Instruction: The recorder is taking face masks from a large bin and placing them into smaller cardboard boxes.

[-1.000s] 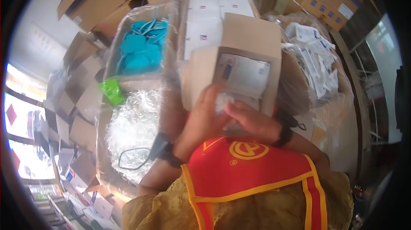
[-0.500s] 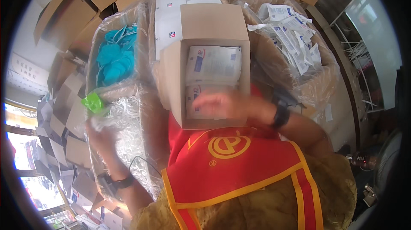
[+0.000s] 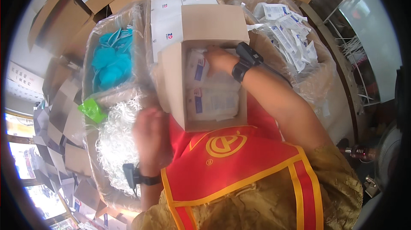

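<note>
An open cardboard box (image 3: 172, 88) stands in front of my chest with flat white packets in it. My right hand (image 3: 219, 61) reaches into its far part, fingers bent down onto a tilted white packet (image 3: 198, 68); some fingertips are hidden. Another packet (image 3: 214, 103) lies flat in the near half. My left hand (image 3: 150, 129) is beside the box's left wall, over the edge of a bin of white stringy loops (image 3: 114, 144). Motion smears its fingers, so I cannot make out anything in them.
At the left, a plastic-lined bin holds turquoise pads (image 3: 112, 61), with a green plastic piece (image 3: 92, 110) near it. White cartons (image 3: 166, 33) stand behind the box. Another lined bin with loose white packets (image 3: 282, 28) is at the right. A fan (image 3: 389, 161) stands at far right.
My right hand has moved to the box's far part, where the packet now sits shifted and tilted. My left hand has swung right, from the loops' bin toward the box.
</note>
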Motion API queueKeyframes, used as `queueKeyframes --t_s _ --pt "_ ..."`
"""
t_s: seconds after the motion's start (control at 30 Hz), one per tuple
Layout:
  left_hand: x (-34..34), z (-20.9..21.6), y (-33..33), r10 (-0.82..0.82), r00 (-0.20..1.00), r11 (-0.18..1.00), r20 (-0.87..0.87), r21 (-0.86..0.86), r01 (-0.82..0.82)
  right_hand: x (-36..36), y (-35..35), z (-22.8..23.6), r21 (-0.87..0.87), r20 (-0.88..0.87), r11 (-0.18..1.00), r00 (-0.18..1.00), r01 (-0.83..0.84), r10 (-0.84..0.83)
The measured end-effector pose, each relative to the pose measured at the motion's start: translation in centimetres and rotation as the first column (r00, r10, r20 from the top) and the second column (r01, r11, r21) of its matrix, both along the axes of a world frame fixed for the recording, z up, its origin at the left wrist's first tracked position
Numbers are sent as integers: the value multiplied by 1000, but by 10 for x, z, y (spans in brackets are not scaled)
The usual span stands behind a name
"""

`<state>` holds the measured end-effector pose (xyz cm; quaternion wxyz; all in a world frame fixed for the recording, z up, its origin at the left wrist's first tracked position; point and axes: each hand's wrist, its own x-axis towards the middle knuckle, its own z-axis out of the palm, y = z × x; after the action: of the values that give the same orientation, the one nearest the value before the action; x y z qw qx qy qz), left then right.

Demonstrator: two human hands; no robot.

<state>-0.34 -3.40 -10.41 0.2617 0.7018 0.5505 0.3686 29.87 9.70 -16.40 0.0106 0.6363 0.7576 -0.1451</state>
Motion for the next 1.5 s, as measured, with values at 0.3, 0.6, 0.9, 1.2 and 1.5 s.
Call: queueKeyframes --t_s 0.3,0.6,0.9,1.2,1.5 --pt "64 -6 10 -479 875 864 -75 138 484 -5 -10 1 -44 -139 999 990 13 -19" --pt "57 -12 14 -124 989 987 80 -93 132 -4 -66 8 44 -439 994 892 -95 105" --pt "85 5 20 -296 949 955 111 48 292 -27 -119 63 215 -591 966 769 -141 244" --pt "81 -6 17 54 849 913 526 -370 171 -40 -144 73 608 -388 757 744 -237 544" --pt "23 -41 57 285 567 933 773 -360 21 -19 -189 116 604 -373 746 728 -280 575"
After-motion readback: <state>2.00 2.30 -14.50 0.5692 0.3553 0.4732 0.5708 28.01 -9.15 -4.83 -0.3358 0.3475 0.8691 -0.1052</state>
